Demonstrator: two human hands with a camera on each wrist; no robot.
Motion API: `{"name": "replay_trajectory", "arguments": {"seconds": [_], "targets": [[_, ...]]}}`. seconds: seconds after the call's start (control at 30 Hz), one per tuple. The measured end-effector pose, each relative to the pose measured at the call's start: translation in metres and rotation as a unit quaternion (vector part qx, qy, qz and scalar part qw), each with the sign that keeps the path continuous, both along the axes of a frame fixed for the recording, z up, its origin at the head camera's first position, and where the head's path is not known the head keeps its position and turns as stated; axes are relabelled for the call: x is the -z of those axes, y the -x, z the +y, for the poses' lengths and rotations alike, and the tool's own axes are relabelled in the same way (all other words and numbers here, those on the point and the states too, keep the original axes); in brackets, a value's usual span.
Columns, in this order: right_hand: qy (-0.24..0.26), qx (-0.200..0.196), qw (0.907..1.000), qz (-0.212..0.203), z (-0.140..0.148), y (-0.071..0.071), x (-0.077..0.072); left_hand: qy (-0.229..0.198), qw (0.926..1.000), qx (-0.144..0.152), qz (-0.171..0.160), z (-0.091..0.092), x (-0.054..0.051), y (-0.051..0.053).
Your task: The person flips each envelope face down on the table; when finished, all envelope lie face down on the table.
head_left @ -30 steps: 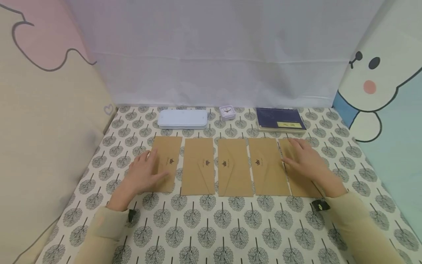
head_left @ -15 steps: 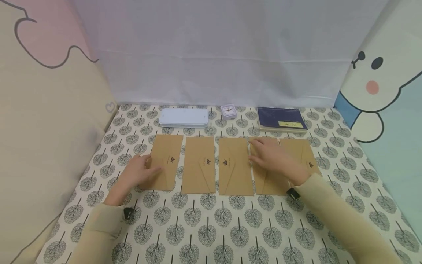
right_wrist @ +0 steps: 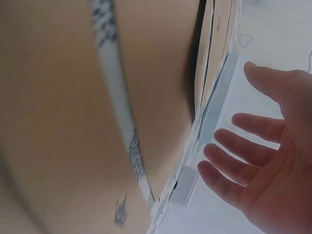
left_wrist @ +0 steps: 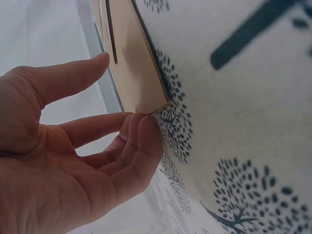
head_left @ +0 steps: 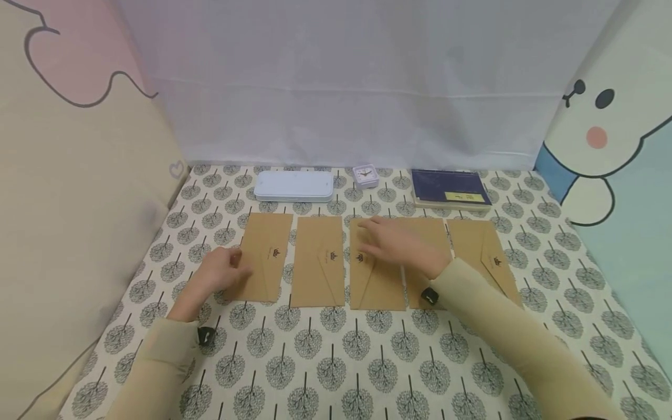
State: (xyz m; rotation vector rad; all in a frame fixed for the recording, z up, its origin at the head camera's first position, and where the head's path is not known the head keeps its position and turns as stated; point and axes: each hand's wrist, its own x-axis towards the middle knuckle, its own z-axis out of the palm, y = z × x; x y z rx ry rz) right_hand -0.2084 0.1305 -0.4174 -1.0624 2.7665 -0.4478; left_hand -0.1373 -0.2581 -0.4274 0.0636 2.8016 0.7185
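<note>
Left hand (head_left: 214,271): thumb well apart from the bent fingers, pinching nothing; fingertips at the edge of the leftmost envelope (head_left: 265,230), touching or just beside it, I cannot tell which.
Right hand (head_left: 396,242): fingers slightly spread and lightly bent, thumb apart, holding nothing; it hovers over the middle envelope (head_left: 380,291), fingertips above its upper half.
Row: 5 brown envelopes lie flat, side by side, with narrow gaps between.
Under the right wrist: the 4th envelope (head_left: 433,230), partly covered.
Right end: the rightmost envelope (head_left: 469,233), beneath the forearm, its crown print visible.
Behind the row: a pale case (head_left: 294,185), a small clock (head_left: 366,176) and a dark blue book (head_left: 450,188).
</note>
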Motion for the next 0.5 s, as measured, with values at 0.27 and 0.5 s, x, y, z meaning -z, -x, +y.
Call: {"name": "replay_trajectory", "arguments": {"seconds": [0.27,0.5], "targets": [[-0.003,0.014,0.9999,-0.001,-0.032,0.006,0.006,0.021,0.9998,0.002,0.006,0.003,0.001,0.007],[-0.034,-0.005,0.9989,0.032,-0.062,0.007,0.012,0.022,0.9993,-0.023,-0.020,0.003,0.002,0.005]]}}
